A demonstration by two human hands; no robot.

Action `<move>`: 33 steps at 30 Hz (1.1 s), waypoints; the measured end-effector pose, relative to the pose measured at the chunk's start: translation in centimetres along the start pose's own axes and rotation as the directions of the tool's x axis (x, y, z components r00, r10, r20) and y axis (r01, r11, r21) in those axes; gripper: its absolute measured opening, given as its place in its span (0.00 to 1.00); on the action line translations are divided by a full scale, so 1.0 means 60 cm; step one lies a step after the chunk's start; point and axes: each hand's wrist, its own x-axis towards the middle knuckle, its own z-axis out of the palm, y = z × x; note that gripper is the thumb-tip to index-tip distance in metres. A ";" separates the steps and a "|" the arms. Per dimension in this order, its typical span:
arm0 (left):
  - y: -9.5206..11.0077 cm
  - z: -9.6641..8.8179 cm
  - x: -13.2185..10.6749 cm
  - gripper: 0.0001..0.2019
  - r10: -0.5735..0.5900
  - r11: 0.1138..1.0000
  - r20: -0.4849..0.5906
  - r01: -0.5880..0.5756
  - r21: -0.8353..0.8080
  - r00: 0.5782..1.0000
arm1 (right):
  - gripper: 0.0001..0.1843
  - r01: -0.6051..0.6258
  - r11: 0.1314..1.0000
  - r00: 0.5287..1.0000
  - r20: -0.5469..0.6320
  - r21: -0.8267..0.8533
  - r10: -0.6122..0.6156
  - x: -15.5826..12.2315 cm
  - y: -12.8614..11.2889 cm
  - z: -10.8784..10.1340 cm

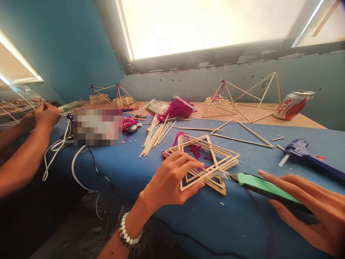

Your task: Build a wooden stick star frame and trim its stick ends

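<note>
My left hand (175,176) grips the near left corner of a star-shaped wooden stick frame (229,158), made of layered thin sticks. Its thumb lies under the edge and its fingers rest over the top. From the right, my right hand (309,212) holds pliers (269,187) with green and black handles. Their metal jaws touch the sticks at the crossing on the frame's right side; whether they bite on one I cannot tell. Magenta yarn (198,151) trails inside and behind the frame.
A blue glue gun (304,151) lies at right, below a tilted drink can (293,104). Behind are loose sticks (159,136), a magenta yarn bundle (178,109) and a stick structure (258,97). Another person's hands (44,117) work at far left, near white cables (74,165).
</note>
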 end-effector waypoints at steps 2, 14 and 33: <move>0.000 0.003 -0.001 0.14 -0.025 1.000 0.000 0.025 0.005 1.000 | 0.32 0.047 0.999 0.997 0.057 0.020 -0.048 0.003 -0.003 -0.006; 0.003 0.008 0.000 0.12 -0.083 0.996 0.050 0.085 -0.035 0.995 | 0.31 0.082 0.995 0.993 0.088 -0.051 -0.077 0.000 -0.009 -0.013; -0.009 0.005 0.003 0.09 -0.075 0.997 0.081 0.077 -0.017 0.994 | 0.19 0.120 0.992 0.992 0.036 0.029 -0.121 0.031 -0.029 -0.018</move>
